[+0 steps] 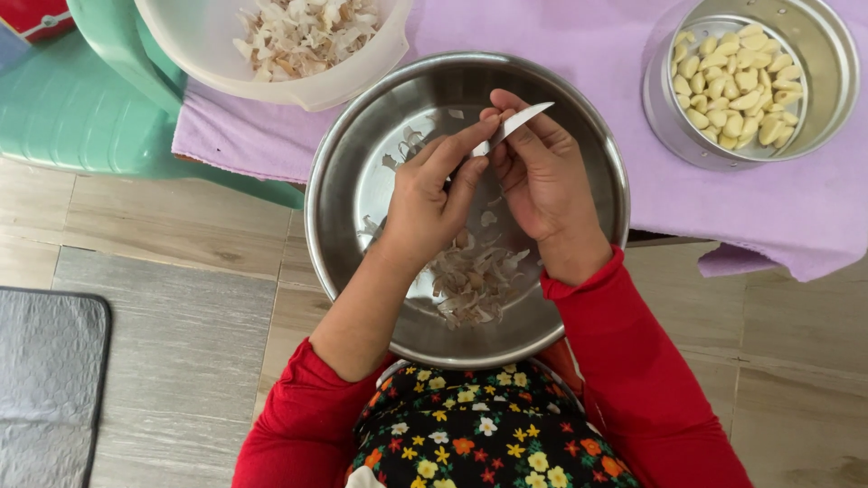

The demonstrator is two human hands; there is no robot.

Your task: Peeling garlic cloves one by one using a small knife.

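A knife (512, 126) is gripped by the right hand (542, 181); the left hand (432, 194) pinches something hidden. Many peeled cloves (737, 86) are stored; skins (470, 280) fill the bowl (344, 181).

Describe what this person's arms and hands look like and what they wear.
Both arms wear bright red long sleeves, pushed up so that the forearms are bare. The left hand and right hand are bare: no gloves, and no rings, watch or bracelet show. Short fingers. A black floral garment covers the lap.

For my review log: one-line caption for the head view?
Both hands, left hand and right hand, work a white knife over a steel bowl of garlic skins.
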